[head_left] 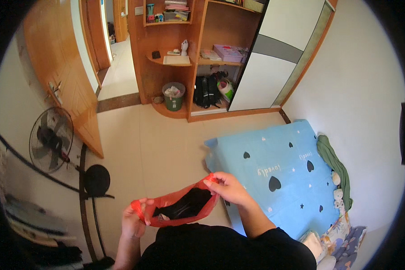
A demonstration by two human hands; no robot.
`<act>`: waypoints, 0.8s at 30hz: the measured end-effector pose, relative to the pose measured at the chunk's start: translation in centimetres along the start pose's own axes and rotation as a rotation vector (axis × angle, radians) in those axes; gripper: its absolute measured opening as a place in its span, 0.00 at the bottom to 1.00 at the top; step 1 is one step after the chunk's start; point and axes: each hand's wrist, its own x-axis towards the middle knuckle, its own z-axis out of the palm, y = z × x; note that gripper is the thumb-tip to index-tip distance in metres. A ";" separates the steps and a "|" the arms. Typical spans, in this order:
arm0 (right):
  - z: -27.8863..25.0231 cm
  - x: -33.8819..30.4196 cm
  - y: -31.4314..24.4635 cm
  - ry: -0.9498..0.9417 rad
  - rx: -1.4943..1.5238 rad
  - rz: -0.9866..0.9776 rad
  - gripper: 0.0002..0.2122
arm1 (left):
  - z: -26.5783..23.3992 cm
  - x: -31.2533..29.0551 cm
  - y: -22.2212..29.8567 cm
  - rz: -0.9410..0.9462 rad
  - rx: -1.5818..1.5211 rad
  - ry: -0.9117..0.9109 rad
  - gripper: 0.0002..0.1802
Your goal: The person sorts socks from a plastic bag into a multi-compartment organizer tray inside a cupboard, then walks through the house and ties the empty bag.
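A red plastic bag (177,198) is stretched wide between my two hands, just in front of my body. My left hand (135,219) grips one handle of it, the fingers closed round the red plastic. On the other side, my right hand (227,186) pinches the opposite handle between thumb and fingers. The bag's mouth faces up, and something black (186,204) shows inside, along with a small pale piece at the left end. What the black content is, I cannot make out.
At right lies a bed with a blue heart-patterned sheet (256,155); a green cloth (335,164) and plush toys line its far side. A standing fan (51,139) and open door (60,67) are at left. Ahead stand a green bin (173,101), wooden shelves (220,31) and black backpack (206,91).
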 end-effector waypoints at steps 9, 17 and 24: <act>-0.8 16.3 -2.9 0.127 -0.077 -0.051 0.11 | 1.2 18.1 5.7 -0.380 -0.186 -0.288 0.16; -4.6 30.3 -2.6 0.103 -0.149 -0.046 0.12 | 2.5 33.4 5.8 -0.626 -0.203 -0.274 0.31; -4.4 45.1 0.0 -0.201 -0.276 -0.379 0.13 | 4.4 45.1 5.8 -0.697 -0.130 -0.158 0.36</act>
